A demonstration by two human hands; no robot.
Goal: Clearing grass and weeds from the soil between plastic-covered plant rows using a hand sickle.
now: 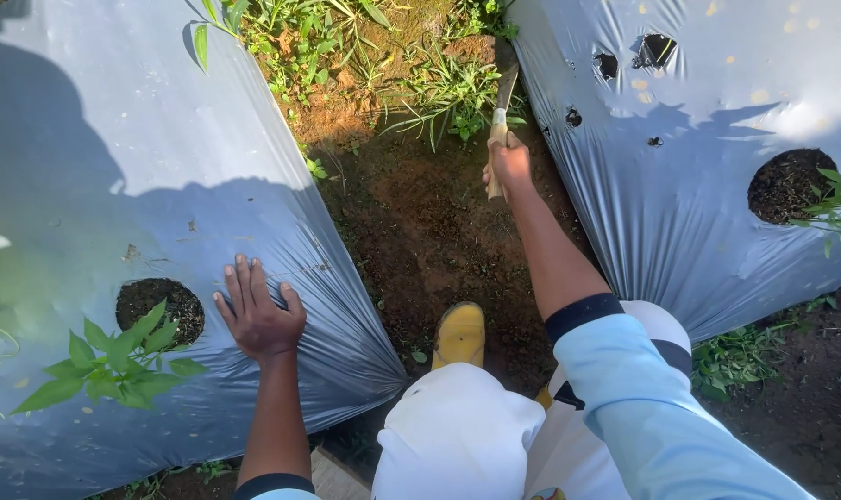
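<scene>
Currently the right hand [509,165] is clamped on the wooden handle [496,148] of a hoe-like tool — its long axis runs straight ahead, blade [507,79] beyond the knuckles toward the weeds [444,93]. Well apart, the left hand [257,313] lies flat, fingers spread, on the silver mulch sheet [87,185] — just beside a planting hole [158,306].

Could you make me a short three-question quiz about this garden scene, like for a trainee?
1. True or false: the left hand rests flat on the silver plastic mulch sheet.
2. What does the right hand grip? A) a wooden-handled digging tool B) a green hose C) a bucket
3. Fill in: the small green leafy seedling grows beside a round ____ cut in the sheet.

Key: 1 true. 2 A. 3 hole. The yellow rubber boot stands on the brown soil furrow between the two covered beds.
</scene>
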